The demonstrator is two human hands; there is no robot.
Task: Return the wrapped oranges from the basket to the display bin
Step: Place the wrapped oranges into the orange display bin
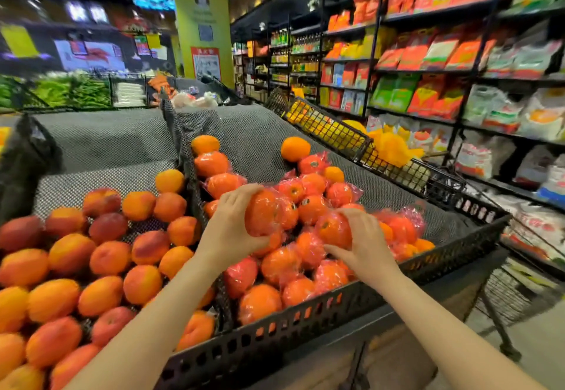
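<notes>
Bright overhead store lighting; glare on wrapped fruit around the left hand (227, 227). Beyond it the background smears; edges bow.

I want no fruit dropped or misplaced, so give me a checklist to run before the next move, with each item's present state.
1. Left hand grips a wrapped orange: ok.
2. Right hand holds a second wrapped orange: ok.
3. Both hands are over the display bin of wrapped oranges, not the peach bin: ok.
4. Free space on the bin's mesh liner behind the pile: ok.
5. Wraps intact on both held oranges: cannot tell.
6. Basket emptied: cannot tell, it is out of view.
</notes>
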